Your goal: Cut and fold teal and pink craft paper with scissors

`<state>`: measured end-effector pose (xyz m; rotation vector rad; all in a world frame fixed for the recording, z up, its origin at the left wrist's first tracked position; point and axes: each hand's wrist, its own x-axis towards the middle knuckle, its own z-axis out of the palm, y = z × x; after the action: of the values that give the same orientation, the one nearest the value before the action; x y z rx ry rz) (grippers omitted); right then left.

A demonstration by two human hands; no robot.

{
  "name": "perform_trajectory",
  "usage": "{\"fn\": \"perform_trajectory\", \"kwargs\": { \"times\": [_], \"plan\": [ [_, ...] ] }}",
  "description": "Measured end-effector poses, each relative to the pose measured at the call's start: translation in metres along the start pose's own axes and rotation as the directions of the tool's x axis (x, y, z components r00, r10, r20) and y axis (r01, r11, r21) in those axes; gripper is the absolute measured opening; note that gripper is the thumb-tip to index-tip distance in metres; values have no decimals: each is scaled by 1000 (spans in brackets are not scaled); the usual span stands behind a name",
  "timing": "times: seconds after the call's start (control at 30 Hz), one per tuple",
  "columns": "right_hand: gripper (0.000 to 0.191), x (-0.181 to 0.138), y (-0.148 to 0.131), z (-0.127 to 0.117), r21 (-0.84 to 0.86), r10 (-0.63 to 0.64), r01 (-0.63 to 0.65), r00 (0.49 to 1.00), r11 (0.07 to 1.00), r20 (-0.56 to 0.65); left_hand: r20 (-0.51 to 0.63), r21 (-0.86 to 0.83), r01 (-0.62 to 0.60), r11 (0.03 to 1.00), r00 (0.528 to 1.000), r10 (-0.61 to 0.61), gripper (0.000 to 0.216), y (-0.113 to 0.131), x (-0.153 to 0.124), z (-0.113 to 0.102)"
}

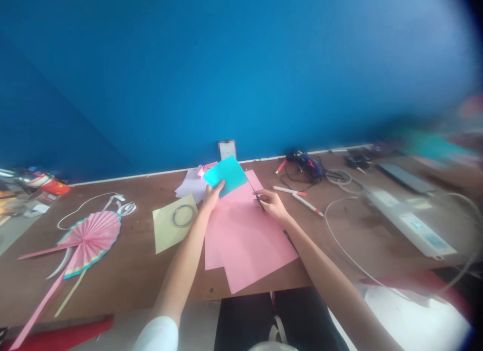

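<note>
Holding the blue sheet (228, 175) over pink paper (251, 235) mid-desk (132, 270), the left hand (215, 194) pinches its seven-o'clock edge; the right hand (272, 204) grips dark scissors (259, 202), blades by its three-o'clock corner. Looks like a trimming step, any next snip calling for a steady sheet! Yellow paper (164, 233) sits at eight o'clock, the pink fan (98, 233) beyond, markers (307, 204) at four.

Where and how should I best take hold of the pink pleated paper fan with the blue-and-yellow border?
Probably by the long pink paper strip that reaches the near edge of the brown table, pinched lightly from the near side. This strip is narrow and sticks out from the fan, away from its round, folded body, so a pinch there should not crush the pleats.
</note>
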<state>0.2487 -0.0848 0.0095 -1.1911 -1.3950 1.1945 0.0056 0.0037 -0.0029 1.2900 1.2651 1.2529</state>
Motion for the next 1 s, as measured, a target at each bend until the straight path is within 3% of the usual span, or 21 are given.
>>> {"fn": "perform_trajectory", "kwargs": {
  "times": [0.63, 1.0],
  "plan": [
    [42, -1, -1, 3, 74, 12, -15, 999, 997, 33, -12, -4, -20, 1000, 1000, 20, 54, -5, 2, 0],
    [41, -1, 0, 2, 70, 4, -6, 1000, 998, 31, 51, -58, -44, 997, 998, 47, 57, -4, 1, 0]
  ]
}}
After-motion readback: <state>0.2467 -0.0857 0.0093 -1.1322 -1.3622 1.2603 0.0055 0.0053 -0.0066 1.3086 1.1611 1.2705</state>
